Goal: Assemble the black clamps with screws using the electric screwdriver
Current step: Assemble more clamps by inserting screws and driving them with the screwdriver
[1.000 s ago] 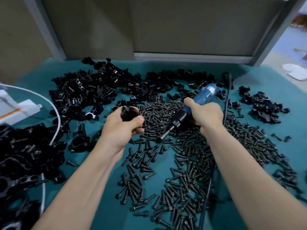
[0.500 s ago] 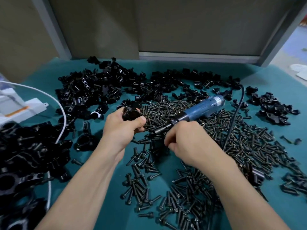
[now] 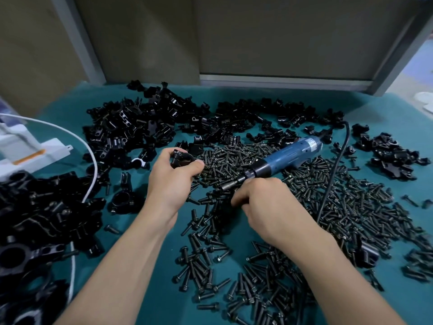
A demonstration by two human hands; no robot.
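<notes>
My right hand (image 3: 264,207) is down among the loose screws (image 3: 206,261), fingers curled under; I cannot tell whether they pinch one. Just past its knuckles lies the screwdriver (image 3: 288,156), tip near-left, handle far-right. Left of that tip, my left hand (image 3: 173,181) grips a clamp (image 3: 181,158). No bins: the clamp heap (image 3: 140,127) lies loose on the mat (image 3: 161,296) beyond.

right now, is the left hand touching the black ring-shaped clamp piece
Touching. The head view shows the left hand with thumb and fingers curled round the black clamp, no gap between them.
</notes>
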